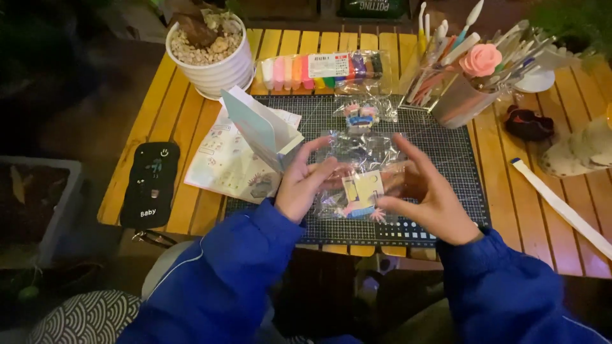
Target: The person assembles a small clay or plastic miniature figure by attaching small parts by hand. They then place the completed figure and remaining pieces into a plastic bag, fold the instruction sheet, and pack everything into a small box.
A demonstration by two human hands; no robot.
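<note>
Fingers of both the left hand (pixel 305 186) and right hand (pixel 426 197) are pinching a clear plastic bag (pixel 358 175) of small coloured pieces over the dark cutting mat (pixel 446 153). Behind, a white pot (pixel 217 70) is holding pebbles, a clear holder (pixel 456 95) is bristling with tools, and a clay-stick pack (pixel 322 70) is lying flat.

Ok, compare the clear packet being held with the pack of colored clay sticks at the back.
The clear packet is crumpled and held up between the left hand and right hand; the clay pack lies flat and untouched. The clear packet holds small assorted pieces; the clay pack holds a neat row of sticks. Both are transparent plastic.
</note>
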